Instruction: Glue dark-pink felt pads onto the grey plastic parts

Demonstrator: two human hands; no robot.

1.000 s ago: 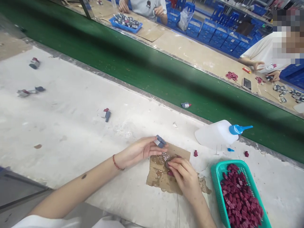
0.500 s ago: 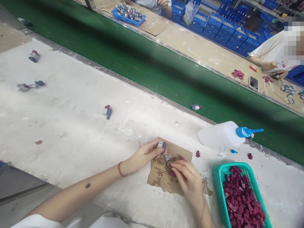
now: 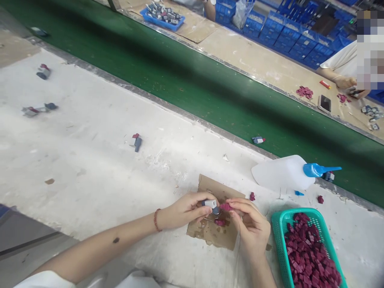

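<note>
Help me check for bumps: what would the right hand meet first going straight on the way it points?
The right hand, pinching a red piece, would probably meet the grey piece in the left hand; depth is unclear.

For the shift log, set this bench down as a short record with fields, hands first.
Left-hand grip: closed on a gray-and-blue piece
Right-hand grip: fingertips pinching a maroon piece, close to the other piece; contact unclear
Below hands: stained cardboard, a loose maroon part on it
Right of hands: green basket of maroon parts
Beyond basket: white bottle, blue nozzle pointing right in view
Green belt: runs past the table's far edge; gray-and-maroon item on it
</note>
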